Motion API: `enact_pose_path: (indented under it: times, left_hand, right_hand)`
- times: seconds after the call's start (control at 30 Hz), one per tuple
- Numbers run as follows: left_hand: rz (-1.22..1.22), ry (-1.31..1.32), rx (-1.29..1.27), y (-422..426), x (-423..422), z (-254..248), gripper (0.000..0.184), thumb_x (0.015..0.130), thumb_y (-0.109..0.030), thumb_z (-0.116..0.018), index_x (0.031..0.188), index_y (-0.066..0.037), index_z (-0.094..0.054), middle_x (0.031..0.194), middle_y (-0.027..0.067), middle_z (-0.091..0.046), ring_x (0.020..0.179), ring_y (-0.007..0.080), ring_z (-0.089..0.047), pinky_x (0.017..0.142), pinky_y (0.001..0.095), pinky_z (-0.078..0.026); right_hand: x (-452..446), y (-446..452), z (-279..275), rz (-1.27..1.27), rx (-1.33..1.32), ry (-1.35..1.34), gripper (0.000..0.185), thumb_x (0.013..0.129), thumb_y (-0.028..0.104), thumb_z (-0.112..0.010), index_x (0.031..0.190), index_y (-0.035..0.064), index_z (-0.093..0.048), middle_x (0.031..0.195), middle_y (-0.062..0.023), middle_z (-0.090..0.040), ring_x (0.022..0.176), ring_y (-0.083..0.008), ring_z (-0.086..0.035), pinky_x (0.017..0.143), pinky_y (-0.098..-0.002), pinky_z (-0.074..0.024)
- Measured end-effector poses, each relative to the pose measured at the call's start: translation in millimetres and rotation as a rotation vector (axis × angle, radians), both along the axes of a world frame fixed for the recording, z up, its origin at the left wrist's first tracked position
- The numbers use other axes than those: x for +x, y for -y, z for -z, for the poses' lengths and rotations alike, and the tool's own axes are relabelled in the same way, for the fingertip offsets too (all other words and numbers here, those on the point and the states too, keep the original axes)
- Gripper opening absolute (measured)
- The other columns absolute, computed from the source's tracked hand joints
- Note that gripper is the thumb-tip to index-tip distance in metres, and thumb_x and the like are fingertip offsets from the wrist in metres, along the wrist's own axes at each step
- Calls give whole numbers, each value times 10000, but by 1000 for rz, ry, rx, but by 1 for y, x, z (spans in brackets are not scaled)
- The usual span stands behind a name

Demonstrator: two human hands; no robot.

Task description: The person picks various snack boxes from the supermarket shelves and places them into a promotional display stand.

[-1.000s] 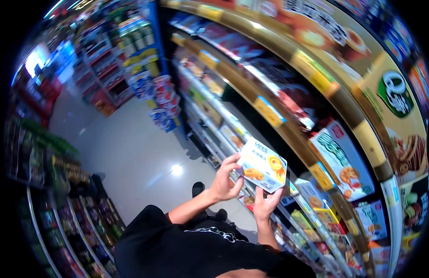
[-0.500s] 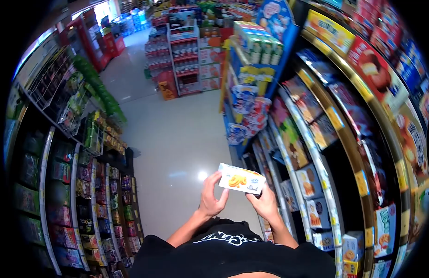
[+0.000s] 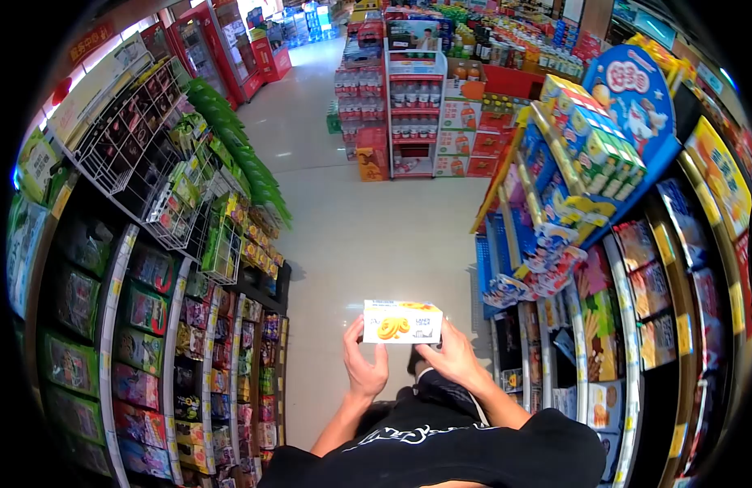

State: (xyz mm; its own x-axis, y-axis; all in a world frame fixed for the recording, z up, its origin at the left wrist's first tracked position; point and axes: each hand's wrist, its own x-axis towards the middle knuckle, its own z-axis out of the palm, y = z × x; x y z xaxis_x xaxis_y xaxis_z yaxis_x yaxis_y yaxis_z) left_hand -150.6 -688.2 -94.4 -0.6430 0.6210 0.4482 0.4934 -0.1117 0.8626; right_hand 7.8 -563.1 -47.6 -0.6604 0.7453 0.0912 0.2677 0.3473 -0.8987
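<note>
Box [image 3: 402,323] in both hands, off the shelves [image 3: 632,358] and not set down.

It is held above the floor [image 3: 343,220] at six o'clock in view, looking unopened. The left hand [image 3: 364,368] grips its end from eight o'clock, the right hand [image 3: 457,358] from four, both half-curled, pinching the box between them, thumbs by its near edge.

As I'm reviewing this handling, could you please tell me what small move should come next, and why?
Perhaps tilt the box slightly to show its upper face: the left hand and right hand hold opposite ends, and that face appears foreshortened.
</note>
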Motion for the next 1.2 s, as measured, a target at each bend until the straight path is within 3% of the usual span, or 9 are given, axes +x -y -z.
enact_pose_path:
  times: [0.27,0.47,0.6,0.67,0.73,0.83,0.93,1.07,1.2]
  left_hand:
    - [-75,-11,-218,-114,-89,19,527,877,-43,-703,1369,19,-528,1362,210,-585,1228,346,-576,1009,422,-473]
    - [-36,-8,-120,-254,-203,-24,494,895,-107,-764,1334,3,-567,1277,168,-637,1147,283,-616,977,391,-486]
    - [-11,-194,-79,-339,-267,-65,468,901,-124,-768,1308,28,-594,1283,197,-629,1165,318,-615,996,401,-490]
    - [0,-243,-48,-370,-288,-66,485,904,-134,-764,1327,26,-590,1283,203,-620,1172,324,-611,1000,401,-490]
    - [48,-215,-39,-400,-304,-58,539,922,-168,-746,1390,22,-559,1323,211,-574,1200,328,-596,1012,400,-486]
    - [69,128,-94,-445,-305,-21,586,940,-201,-731,1442,19,-523,1349,198,-534,1222,317,-573,1031,402,-473]
    - [111,191,-324,-486,-321,28,711,946,-250,-731,1535,0,-422,1357,197,-483,1248,300,-532,1023,395,-477]
    - [239,312,-417,-554,-365,47,850,941,-297,-747,1603,-16,-295,1375,203,-406,1265,310,-500,1013,404,-478]
    - [296,144,-398,-664,-447,60,857,949,-314,-745,1602,-4,-284,1298,207,-472,1217,294,-530,962,372,-502]
  right_hand:
    - [-83,-133,48,-113,-145,137,507,869,228,-746,1295,0,-591,1119,-228,-703,1076,-396,-684,928,-443,-541]
    - [-181,-274,-4,-31,-25,27,478,893,277,-764,1259,3,-630,1109,-227,-684,1010,-379,-675,891,-428,-541]
    - [-232,-360,-16,38,177,-50,486,908,315,-782,1231,-14,-627,1124,-195,-649,1042,-352,-648,900,-421,-537]
    - [-252,-385,-12,99,133,-171,504,915,324,-786,1227,-28,-607,1132,-182,-638,1080,-333,-638,916,-419,-535]
    - [-271,-407,7,170,12,-306,515,932,326,-786,1194,-55,-561,1128,-183,-649,1069,-282,-654,899,-393,-549]
    - [-289,-444,52,221,-400,-292,516,942,338,-781,1160,-65,-543,1067,-201,-681,960,-247,-692,821,-361,-571]
    - [-308,-491,80,295,-370,-178,398,980,265,-744,1088,-36,-507,922,-133,-700,796,-114,-676,685,-256,-558]
    - [-348,-567,83,360,-371,-33,576,940,448,-748,1121,-63,-555,901,-201,-730,835,-226,-737,713,-345,-570]
    - [-405,-654,46,303,-187,117,612,941,416,-746,1229,-89,-553,1021,-233,-729,938,-273,-733,807,-367,-570]
